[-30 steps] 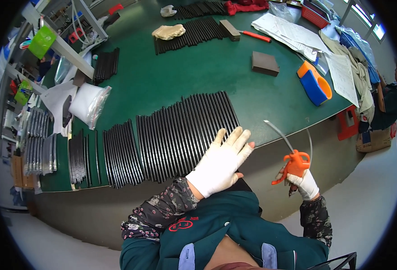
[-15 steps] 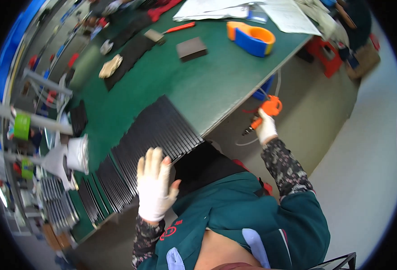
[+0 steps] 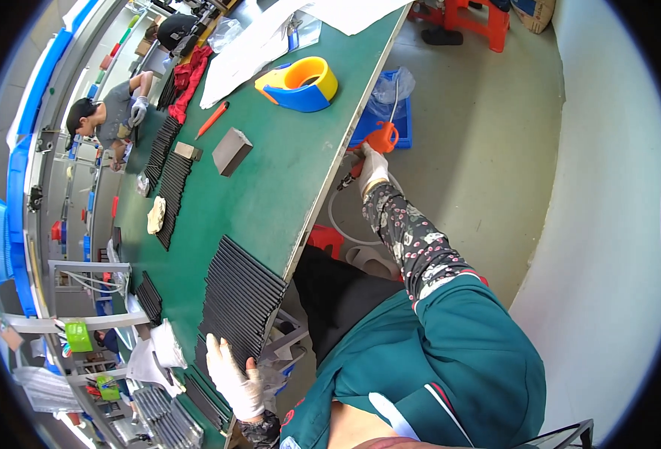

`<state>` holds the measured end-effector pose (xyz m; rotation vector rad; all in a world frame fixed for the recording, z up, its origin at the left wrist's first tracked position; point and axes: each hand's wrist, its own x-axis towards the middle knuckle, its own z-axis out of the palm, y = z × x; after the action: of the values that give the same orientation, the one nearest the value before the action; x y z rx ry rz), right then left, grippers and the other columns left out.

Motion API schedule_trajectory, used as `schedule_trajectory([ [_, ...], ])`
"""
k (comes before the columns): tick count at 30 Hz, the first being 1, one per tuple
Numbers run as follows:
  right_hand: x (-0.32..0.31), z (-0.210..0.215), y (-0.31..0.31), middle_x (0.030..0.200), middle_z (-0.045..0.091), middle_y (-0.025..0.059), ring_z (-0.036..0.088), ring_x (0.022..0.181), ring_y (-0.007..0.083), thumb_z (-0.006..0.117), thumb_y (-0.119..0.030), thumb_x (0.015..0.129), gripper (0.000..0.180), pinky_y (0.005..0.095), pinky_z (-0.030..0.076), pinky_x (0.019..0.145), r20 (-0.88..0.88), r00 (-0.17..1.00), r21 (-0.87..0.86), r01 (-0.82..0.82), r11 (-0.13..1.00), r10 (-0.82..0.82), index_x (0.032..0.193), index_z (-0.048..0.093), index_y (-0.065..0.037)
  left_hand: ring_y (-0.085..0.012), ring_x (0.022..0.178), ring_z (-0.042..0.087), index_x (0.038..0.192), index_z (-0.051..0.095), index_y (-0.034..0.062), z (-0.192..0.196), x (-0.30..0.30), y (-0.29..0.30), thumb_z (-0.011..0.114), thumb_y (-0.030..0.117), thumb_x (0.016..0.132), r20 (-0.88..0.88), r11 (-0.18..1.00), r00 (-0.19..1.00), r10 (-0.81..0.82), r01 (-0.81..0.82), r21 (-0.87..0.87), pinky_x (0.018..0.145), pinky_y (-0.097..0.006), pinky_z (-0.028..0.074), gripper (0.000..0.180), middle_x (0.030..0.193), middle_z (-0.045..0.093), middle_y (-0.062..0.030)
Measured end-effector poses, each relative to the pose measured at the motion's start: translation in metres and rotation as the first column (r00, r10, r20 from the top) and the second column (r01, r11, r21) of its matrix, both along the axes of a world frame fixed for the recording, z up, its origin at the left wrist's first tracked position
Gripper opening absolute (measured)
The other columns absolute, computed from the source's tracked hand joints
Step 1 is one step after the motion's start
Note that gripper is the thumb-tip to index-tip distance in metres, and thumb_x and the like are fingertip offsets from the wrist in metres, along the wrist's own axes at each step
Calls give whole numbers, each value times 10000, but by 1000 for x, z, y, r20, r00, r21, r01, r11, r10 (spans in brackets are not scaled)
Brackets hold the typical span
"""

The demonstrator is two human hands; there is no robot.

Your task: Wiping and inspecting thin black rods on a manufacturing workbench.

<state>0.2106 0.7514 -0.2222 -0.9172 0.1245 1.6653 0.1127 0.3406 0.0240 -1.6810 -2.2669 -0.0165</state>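
My right hand (image 3: 374,166), in a white glove, is closed round an orange air blow gun (image 3: 383,137) beyond the table's right edge. A pale hose runs from the gun, and its dark nozzle points down to the left. My left hand (image 3: 235,380), gloved with some bare fingertips, is at the near end of a row of black strips (image 3: 242,295). Its fingers are stretched out with nothing held; whether they touch the strips I cannot tell. The strips lie side by side on the green table (image 3: 270,202).
On the table are a tape dispenser (image 3: 304,84), a dark block (image 3: 232,152), an orange-handled cutter (image 3: 212,120) and papers (image 3: 244,63). A blue bin (image 3: 401,123) and a red stool (image 3: 473,26) stand on the floor. Another person (image 3: 113,112) works across the table.
My view has turned, so the table stands steeper and the far person shows. My right hand keeps the blow gun, now beside the blue bin; my left hand appears lower, along the strips.
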Motion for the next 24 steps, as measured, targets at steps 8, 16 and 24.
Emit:
schedule_trajectory([
  [8,-18,4,-13,763,632,37,598,636,156,621,-179,873,160,312,447,575,130,980,123,-168,978,152,1001,596,-86,-404,1255,417,1328,422,5,8,-7,-11,664,21,681,-31,991,992,126,-127,-33,1045,-460,337,691,1412,398,-217],
  [16,-68,-60,-12,735,609,74,563,623,182,611,-155,829,196,336,456,590,473,791,162,-511,844,388,1001,612,-60,-389,1255,425,1335,425,-5,15,-8,-27,646,32,718,-94,975,971,219,-221,-11,1045,-450,338,657,1414,406,-204],
  [24,-74,-84,-21,928,680,169,657,896,313,623,-185,782,261,376,497,760,847,429,58,-662,747,314,1013,659,-69,-391,1246,433,1318,447,-5,11,-9,-60,639,79,752,-94,935,930,355,-352,45,1038,-451,344,604,1414,409,-201],
])
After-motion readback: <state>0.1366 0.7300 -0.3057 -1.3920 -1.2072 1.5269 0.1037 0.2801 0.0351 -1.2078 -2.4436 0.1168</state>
